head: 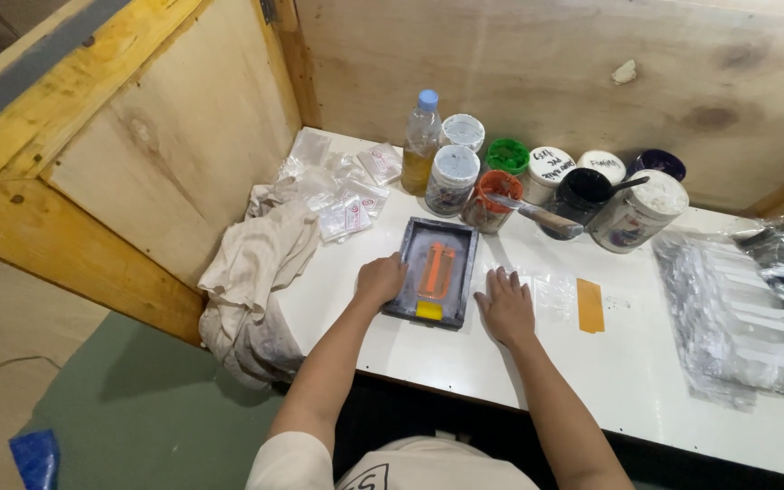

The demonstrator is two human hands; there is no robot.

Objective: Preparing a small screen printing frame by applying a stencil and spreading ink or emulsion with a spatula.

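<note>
A small dark-framed printing screen (435, 269) lies flat on the white table (628, 372), with an orange patch of ink in its mesh and a yellow strip at its near end. My left hand (379, 279) rests on the frame's left edge, fingers curled over it. Just right of the frame, my right hand (504, 305) lies palm down with spread fingers on a clear plastic pouch (551, 295). An orange-yellow strip (590, 305) sits on the table a little further right.
Several ink jars (454, 178) and a bottle of yellow liquid (420, 142) stand at the back, a spatula (537, 213) across one. Small clear packets (342, 195) and a stained cloth (260, 263) lie left. Stacked plastic bags (737, 308) fill the right. Wooden walls enclose the corner.
</note>
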